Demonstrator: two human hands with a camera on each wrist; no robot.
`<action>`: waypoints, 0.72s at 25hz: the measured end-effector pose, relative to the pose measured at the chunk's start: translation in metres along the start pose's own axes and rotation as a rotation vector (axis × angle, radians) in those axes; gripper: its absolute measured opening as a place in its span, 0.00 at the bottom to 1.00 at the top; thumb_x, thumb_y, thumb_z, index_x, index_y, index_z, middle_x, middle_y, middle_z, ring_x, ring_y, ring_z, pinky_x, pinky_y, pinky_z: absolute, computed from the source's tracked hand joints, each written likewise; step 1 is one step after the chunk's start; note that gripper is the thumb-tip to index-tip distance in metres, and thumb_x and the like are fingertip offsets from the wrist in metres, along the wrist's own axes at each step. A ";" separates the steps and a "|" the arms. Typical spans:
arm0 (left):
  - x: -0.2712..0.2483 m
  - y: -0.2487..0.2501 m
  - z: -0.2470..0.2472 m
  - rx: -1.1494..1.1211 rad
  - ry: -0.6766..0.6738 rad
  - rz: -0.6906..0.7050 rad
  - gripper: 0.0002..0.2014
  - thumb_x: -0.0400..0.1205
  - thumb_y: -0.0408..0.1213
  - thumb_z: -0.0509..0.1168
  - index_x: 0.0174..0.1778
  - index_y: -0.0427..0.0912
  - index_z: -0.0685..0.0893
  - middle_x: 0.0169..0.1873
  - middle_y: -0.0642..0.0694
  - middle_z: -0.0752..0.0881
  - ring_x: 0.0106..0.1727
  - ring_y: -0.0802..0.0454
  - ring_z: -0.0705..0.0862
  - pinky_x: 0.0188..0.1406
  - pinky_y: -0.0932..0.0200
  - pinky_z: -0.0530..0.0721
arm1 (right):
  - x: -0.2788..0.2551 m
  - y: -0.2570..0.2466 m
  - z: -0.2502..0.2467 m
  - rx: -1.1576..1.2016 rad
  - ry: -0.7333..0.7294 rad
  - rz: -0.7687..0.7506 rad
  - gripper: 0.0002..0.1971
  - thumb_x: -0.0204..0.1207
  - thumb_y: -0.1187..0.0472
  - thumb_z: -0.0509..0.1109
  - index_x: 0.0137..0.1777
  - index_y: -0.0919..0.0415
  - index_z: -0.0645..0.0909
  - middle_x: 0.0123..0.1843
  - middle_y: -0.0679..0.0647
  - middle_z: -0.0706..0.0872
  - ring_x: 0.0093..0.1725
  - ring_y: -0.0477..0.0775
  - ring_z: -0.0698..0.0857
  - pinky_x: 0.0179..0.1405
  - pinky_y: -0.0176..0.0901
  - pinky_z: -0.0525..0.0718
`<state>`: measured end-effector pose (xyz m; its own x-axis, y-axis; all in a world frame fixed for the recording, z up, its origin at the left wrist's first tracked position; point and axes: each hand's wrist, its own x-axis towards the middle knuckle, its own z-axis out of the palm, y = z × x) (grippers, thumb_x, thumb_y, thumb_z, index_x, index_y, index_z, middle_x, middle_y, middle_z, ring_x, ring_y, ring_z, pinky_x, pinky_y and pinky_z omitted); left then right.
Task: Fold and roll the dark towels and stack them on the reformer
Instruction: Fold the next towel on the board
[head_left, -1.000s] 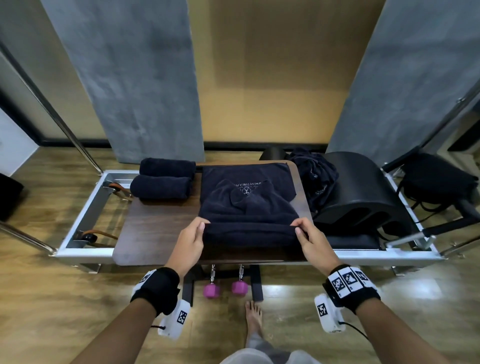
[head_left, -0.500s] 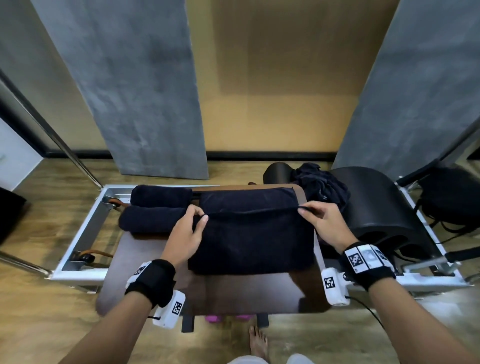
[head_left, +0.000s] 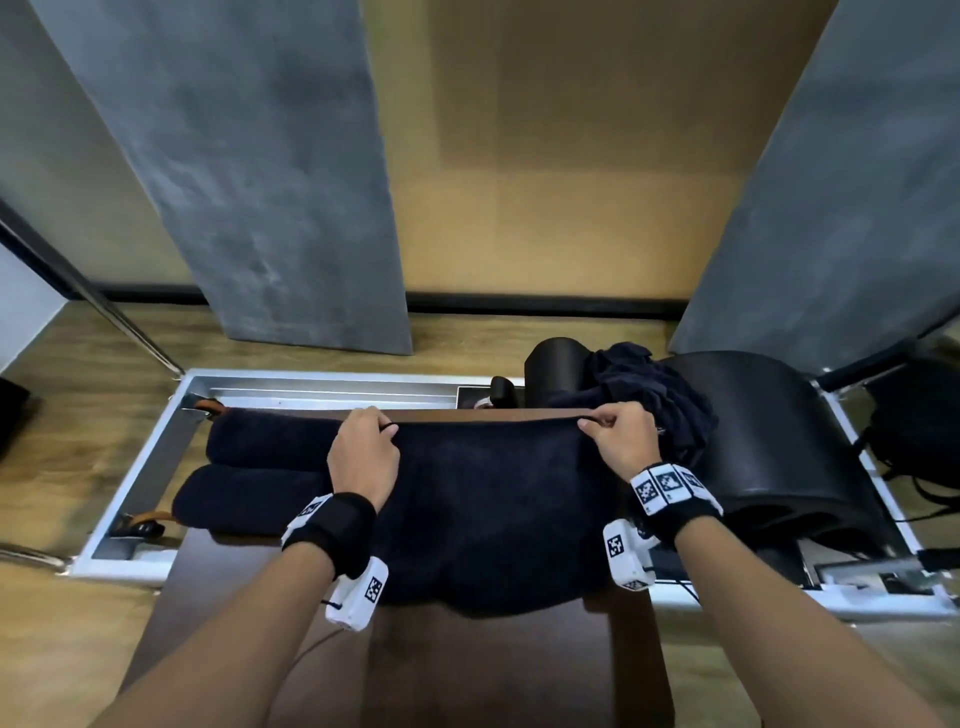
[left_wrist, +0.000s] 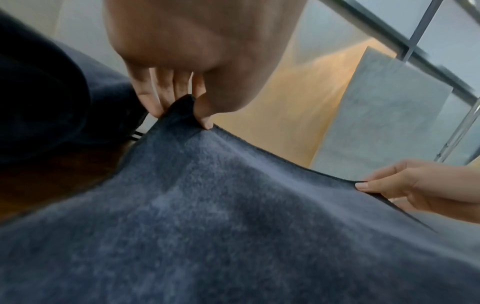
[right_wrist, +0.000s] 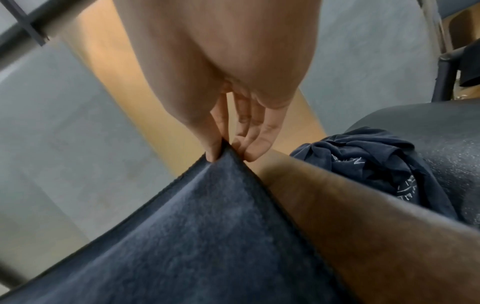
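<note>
A dark towel lies spread over the brown board on the reformer. My left hand pinches its far left corner between thumb and fingers. My right hand pinches the far right corner, seen close in the right wrist view as thumb and fingers closed on the towel edge. The far edge is stretched taut between both hands at the board's far side. Two rolled dark towels lie side by side left of my left hand.
A crumpled heap of dark towels sits on the black curved barrel to the right. The reformer's silver frame and rails run behind the board. Grey wall panels and a wooden floor lie beyond.
Both hands carried the towel's near edge away from me to the board's far side, folding it over; the towel now hangs taut between them. The view tilted closer.
</note>
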<state>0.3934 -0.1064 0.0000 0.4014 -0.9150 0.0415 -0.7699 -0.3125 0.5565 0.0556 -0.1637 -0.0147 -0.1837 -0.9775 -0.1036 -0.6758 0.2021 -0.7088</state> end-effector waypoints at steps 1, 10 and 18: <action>0.003 0.000 0.005 0.029 -0.028 -0.004 0.06 0.89 0.33 0.68 0.46 0.39 0.83 0.49 0.44 0.86 0.51 0.40 0.85 0.46 0.46 0.80 | 0.004 0.001 0.004 -0.027 -0.023 0.018 0.06 0.76 0.59 0.83 0.50 0.60 0.94 0.42 0.54 0.91 0.51 0.60 0.90 0.55 0.47 0.85; 0.006 -0.005 0.018 0.144 -0.102 0.100 0.04 0.89 0.29 0.68 0.48 0.35 0.84 0.49 0.39 0.85 0.52 0.36 0.84 0.46 0.43 0.81 | 0.009 0.010 0.010 -0.153 -0.046 -0.077 0.04 0.75 0.62 0.83 0.44 0.55 0.90 0.43 0.45 0.79 0.45 0.49 0.81 0.49 0.47 0.80; -0.006 -0.009 0.010 0.192 -0.228 0.129 0.12 0.87 0.24 0.67 0.67 0.36 0.82 0.64 0.40 0.77 0.61 0.39 0.82 0.50 0.46 0.84 | -0.017 -0.001 -0.018 0.114 -0.013 -0.091 0.09 0.75 0.66 0.83 0.46 0.50 0.90 0.38 0.48 0.88 0.36 0.55 0.89 0.48 0.52 0.91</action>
<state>0.3930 -0.1003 -0.0139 0.1896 -0.9770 -0.0975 -0.8955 -0.2128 0.3910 0.0464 -0.1463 -0.0001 -0.1156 -0.9924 -0.0433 -0.6039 0.1048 -0.7902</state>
